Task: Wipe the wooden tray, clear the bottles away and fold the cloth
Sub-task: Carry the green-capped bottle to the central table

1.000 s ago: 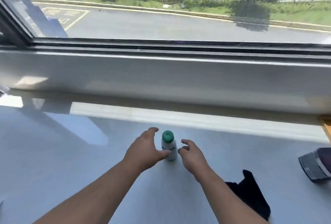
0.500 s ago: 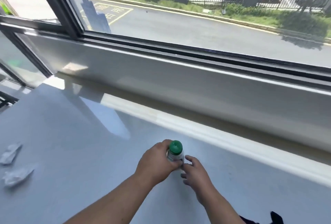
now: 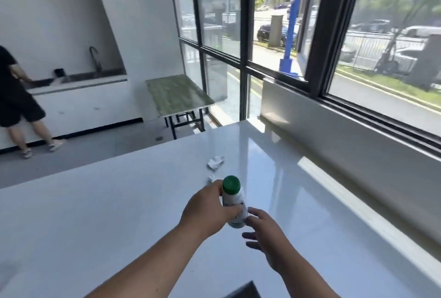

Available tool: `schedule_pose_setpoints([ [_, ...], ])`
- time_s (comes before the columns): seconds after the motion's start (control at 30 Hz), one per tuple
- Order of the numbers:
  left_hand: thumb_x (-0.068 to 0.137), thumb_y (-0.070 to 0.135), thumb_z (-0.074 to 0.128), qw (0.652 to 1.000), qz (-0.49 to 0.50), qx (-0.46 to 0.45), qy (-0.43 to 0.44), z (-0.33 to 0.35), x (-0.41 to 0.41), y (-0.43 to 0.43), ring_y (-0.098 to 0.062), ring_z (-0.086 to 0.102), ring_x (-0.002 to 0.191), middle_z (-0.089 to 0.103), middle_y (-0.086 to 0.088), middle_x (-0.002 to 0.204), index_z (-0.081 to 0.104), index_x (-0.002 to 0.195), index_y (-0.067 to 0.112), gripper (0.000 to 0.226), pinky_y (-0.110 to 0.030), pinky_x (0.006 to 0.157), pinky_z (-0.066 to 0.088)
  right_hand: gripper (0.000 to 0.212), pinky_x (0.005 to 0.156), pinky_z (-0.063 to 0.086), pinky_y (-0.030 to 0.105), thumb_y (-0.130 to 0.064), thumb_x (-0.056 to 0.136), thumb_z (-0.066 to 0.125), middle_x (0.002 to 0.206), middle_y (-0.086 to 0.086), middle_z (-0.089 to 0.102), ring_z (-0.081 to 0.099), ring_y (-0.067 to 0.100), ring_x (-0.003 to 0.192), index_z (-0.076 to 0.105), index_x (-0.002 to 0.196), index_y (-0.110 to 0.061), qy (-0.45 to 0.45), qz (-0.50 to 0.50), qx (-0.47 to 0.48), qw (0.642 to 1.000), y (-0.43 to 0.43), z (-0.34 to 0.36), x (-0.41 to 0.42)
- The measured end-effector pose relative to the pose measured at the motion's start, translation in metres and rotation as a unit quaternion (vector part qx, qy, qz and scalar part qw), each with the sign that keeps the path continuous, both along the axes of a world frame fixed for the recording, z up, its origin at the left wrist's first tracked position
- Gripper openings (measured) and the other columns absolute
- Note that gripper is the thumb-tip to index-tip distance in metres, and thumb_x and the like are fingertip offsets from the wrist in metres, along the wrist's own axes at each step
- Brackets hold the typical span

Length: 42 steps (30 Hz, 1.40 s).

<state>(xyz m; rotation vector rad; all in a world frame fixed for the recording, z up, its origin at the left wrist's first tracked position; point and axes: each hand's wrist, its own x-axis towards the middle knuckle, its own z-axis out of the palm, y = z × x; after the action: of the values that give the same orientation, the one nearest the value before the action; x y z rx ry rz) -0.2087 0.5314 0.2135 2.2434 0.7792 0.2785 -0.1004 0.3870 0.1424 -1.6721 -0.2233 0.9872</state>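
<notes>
A small white plastic bottle (image 3: 235, 204) with a round green cap and a green-printed label too blurred to be read is gripped above the glossy white table (image 3: 100, 211) by the left hand (image 3: 210, 210), while the right hand (image 3: 265, 233) is held just beside it with fingers loosely spread and empty.

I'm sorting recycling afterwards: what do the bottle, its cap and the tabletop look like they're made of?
The bottle, held in the left hand, looks like white opaque plastic with a printed label, though blur hides detail. Its cap looks like green moulded plastic, matte. The tabletop looks like glossy white laminate or stone; it mirrors the window, so I can't say which.
</notes>
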Motion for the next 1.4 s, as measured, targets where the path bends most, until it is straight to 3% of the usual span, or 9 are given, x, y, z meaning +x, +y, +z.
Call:
schedule_pose_setpoints([
  [0.3, 0.064, 0.070, 0.066, 0.978, 0.207, 0.007, -0.004, -0.001, -0.296, 0.139, 0.007, 0.060, 0.084, 0.066, 0.027, 0.098, 0.058, 0.108, 0.047, 0.051, -0.022, 0.061, 0.043, 0.030, 0.087, 0.061, 0.040, -0.025, 0.096, 0.059, 0.121, 0.001, 0.071, 0.073, 0.030, 0.104, 0.066, 0.125, -0.031, 0.001, 0.208, -0.005, 0.978, 0.183, 0.005, -0.252],
  [0.4, 0.064, 0.071, 0.066, 0.968, 0.250, 0.008, 0.012, -0.007, -0.364, 0.166, 0.007, 0.059, 0.086, 0.066, 0.026, 0.102, 0.056, 0.108, 0.048, 0.051, -0.023, 0.063, 0.044, 0.033, 0.083, 0.061, 0.038, -0.027, 0.093, 0.060, 0.122, 0.001, 0.072, 0.073, 0.029, 0.103, 0.065, 0.126, -0.030, 0.015, 0.257, -0.011, 0.966, 0.222, 0.001, -0.314],
  [0.57, 0.065, 0.074, 0.065, 0.953, 0.302, 0.002, 0.022, -0.024, -0.435, 0.212, -0.002, 0.061, 0.092, 0.066, 0.027, 0.106, 0.054, 0.113, 0.051, 0.054, -0.024, 0.066, 0.045, 0.036, 0.092, 0.061, 0.042, -0.026, 0.094, 0.059, 0.125, 0.002, 0.071, 0.073, 0.030, 0.104, 0.063, 0.130, -0.028, 0.020, 0.303, -0.024, 0.953, 0.282, -0.008, -0.375],
  [0.7, 0.065, 0.075, 0.065, 0.946, 0.322, -0.012, 0.026, -0.038, -0.457, 0.241, 0.007, 0.061, 0.081, 0.065, 0.031, 0.095, 0.050, 0.097, 0.057, 0.039, -0.022, 0.060, 0.043, 0.038, 0.094, 0.061, 0.043, -0.027, 0.095, 0.058, 0.126, 0.002, 0.071, 0.073, 0.029, 0.104, 0.061, 0.133, -0.027, 0.031, 0.325, -0.037, 0.944, 0.327, -0.018, -0.394],
  [0.83, 0.061, 0.079, 0.065, 0.944, 0.326, -0.004, 0.041, -0.048, -0.459, 0.286, 0.006, 0.064, 0.078, 0.067, 0.031, 0.089, 0.051, 0.105, 0.055, 0.052, -0.023, 0.059, 0.044, 0.037, 0.094, 0.060, 0.042, -0.026, 0.093, 0.061, 0.123, 0.002, 0.072, 0.074, 0.030, 0.103, 0.064, 0.129, -0.026, 0.051, 0.314, -0.033, 0.948, 0.387, -0.036, -0.395],
  [1.0, 0.059, 0.080, 0.063, 0.943, 0.322, -0.012, 0.080, -0.057, -0.453, 0.350, 0.007, 0.063, 0.078, 0.063, 0.039, 0.090, 0.047, 0.102, 0.061, 0.049, -0.022, 0.059, 0.045, 0.040, 0.092, 0.060, 0.041, -0.027, 0.082, 0.063, 0.117, 0.003, 0.076, 0.075, 0.032, 0.107, 0.067, 0.123, -0.025, 0.105, 0.310, -0.045, 0.944, 0.459, -0.053, -0.394],
  [1.23, 0.068, 0.070, 0.069, 0.950, 0.290, -0.010, 0.116, -0.105, -0.402, 0.442, -0.001, 0.066, 0.083, 0.065, 0.025, 0.102, 0.052, 0.111, 0.052, 0.050, -0.025, 0.069, 0.051, 0.040, 0.093, 0.059, 0.039, -0.027, 0.089, 0.061, 0.118, -0.001, 0.074, 0.075, 0.025, 0.102, 0.065, 0.128, -0.032, 0.117, 0.255, -0.070, 0.957, 0.533, -0.103, -0.363],
  [1.4, 0.073, 0.063, 0.076, 0.954, 0.252, -0.043, 0.159, -0.156, -0.382, 0.451, -0.008, 0.064, 0.094, 0.067, 0.021, 0.106, 0.056, 0.113, 0.045, 0.048, -0.032, 0.080, 0.055, 0.047, 0.078, 0.058, 0.029, -0.026, 0.092, 0.058, 0.115, -0.003, 0.070, 0.074, 0.023, 0.100, 0.059, 0.139, -0.029, 0.089, 0.246, -0.142, 0.955, 0.532, -0.140, -0.345],
])
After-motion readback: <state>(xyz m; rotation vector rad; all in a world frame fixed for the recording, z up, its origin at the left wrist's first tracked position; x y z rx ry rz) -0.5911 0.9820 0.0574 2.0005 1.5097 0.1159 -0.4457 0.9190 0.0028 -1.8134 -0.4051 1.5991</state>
